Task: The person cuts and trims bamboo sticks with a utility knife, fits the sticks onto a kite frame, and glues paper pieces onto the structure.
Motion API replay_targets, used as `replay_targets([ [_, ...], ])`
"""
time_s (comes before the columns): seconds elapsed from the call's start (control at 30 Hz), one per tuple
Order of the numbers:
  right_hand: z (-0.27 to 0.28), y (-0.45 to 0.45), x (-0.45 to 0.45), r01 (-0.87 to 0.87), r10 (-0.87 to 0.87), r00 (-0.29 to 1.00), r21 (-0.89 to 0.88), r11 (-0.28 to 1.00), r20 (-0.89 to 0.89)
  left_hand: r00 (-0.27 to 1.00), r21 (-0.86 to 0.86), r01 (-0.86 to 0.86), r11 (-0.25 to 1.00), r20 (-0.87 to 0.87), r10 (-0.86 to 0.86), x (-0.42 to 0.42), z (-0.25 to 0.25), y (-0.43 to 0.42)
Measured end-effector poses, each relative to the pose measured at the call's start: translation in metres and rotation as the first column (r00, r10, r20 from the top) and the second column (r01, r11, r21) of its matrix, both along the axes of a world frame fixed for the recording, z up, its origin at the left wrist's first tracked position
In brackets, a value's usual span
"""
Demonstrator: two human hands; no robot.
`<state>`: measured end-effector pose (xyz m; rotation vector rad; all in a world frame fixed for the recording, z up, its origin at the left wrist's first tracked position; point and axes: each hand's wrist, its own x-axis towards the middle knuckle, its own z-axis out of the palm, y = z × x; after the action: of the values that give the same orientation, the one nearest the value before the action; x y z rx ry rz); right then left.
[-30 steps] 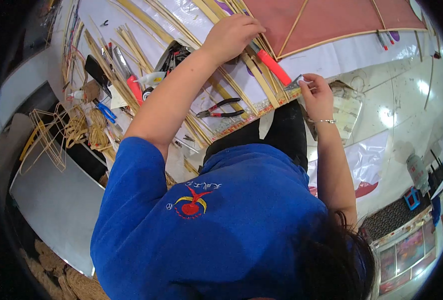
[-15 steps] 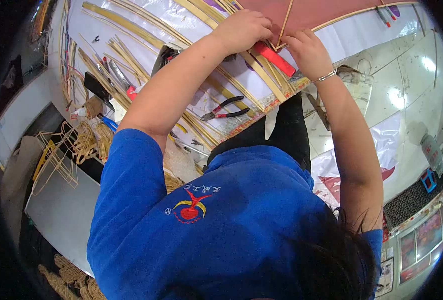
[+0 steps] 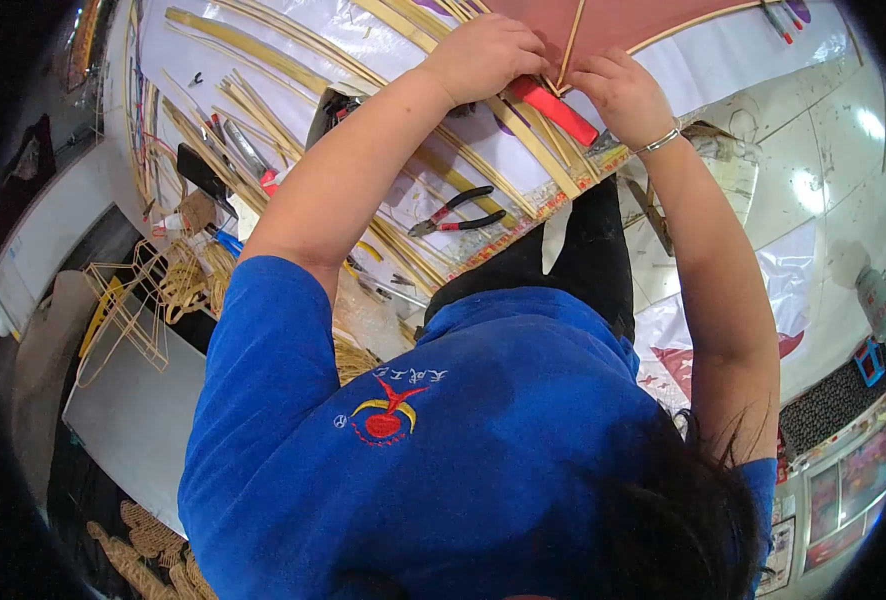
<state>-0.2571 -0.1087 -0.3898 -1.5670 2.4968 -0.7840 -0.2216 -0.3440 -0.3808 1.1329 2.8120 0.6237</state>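
The panel (image 3: 643, 18) is dull red, the handle (image 3: 560, 112) bright red.

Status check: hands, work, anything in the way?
Left hand and right hand at corner of red sheet, grips unclear. Corner partly hidden. Red handle close beside, possibly in the way; pliers clear of both hands.

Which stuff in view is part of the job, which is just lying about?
Likely in the job:
- red sheet and its strip, by both hands
- maybe the red handle, near the left hand

Likely lying about:
- pliers
- red-tipped pens
- loose slats
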Motion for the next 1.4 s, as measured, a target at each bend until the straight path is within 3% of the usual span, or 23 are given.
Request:
replay_targets([
  [0.33,-0.003,0.001,-0.001,-0.036,0.034,0.999,0.061,0.998,0.018,1.0,0.035,-0.015,0.999,-0.004,0.015,-0.001,0.0,0.001],
  [0.43,0.004,0.002,0.001,0.039,-0.039,0.999,0.033,0.999,0.009,1.0,-0.002,0.016,1.0,-0.018,-0.016,-0.002,0.005,0.002],
  [0.53,0.035,0.022,0.006,0.294,-0.29,0.954,-0.055,0.954,0.075,0.998,-0.075,0.037,0.996,0.054,-0.033,-0.001,0.006,0.002],
  [0.63,0.044,0.05,0.029,0.15,-0.167,0.958,0.089,0.985,0.232,0.998,-0.063,0.028,0.998,0.06,-0.024,0.0,0.001,0.0],
  [0.73,0.035,0.058,0.045,0.044,-0.082,0.981,0.207,0.977,0.177,0.998,-0.099,0.041,0.994,0.048,-0.036,0.0,0.005,0.002],
  [0.87,0.032,0.064,0.04,0.038,-0.08,0.984,0.249,0.968,0.161,0.999,-0.067,0.025,0.997,0.046,-0.022,0.002,0.004,0.003],
  [0.97,0.034,0.072,0.038,0.253,-0.262,0.939,0.07,0.965,0.224,1.0,-0.067,0.019,0.998,0.021,-0.017,0.0,0.006,0.002],
  [1.0,0.036,0.07,0.042,0.351,-0.351,0.841,0.078,0.933,0.412,1.0,-0.069,0.019,0.997,0.006,-0.018,0.001,0.007,0.003],
  [1.07,0.039,0.065,0.044,0.527,-0.459,0.529,0.147,0.837,0.714,1.0,-0.054,0.015,0.998,-0.009,-0.015,0.001,0.008,0.005],
  [1.17,0.031,0.058,0.042,0.456,-0.416,0.157,0.308,0.835,0.896,1.0,-0.022,0.006,1.0,0.003,-0.006,0.003,0.007,0.007],
  [1.27,0.037,0.047,0.036,0.41,-0.503,0.082,0.431,0.804,0.86,1.0,-0.019,0.007,1.0,-0.009,-0.008,0.002,0.011,0.007],
  [1.4,0.035,0.038,0.031,0.396,-0.489,-0.017,0.455,0.798,0.872,1.0,-0.023,0.015,1.0,-0.019,-0.016,0.002,0.013,0.008],
])
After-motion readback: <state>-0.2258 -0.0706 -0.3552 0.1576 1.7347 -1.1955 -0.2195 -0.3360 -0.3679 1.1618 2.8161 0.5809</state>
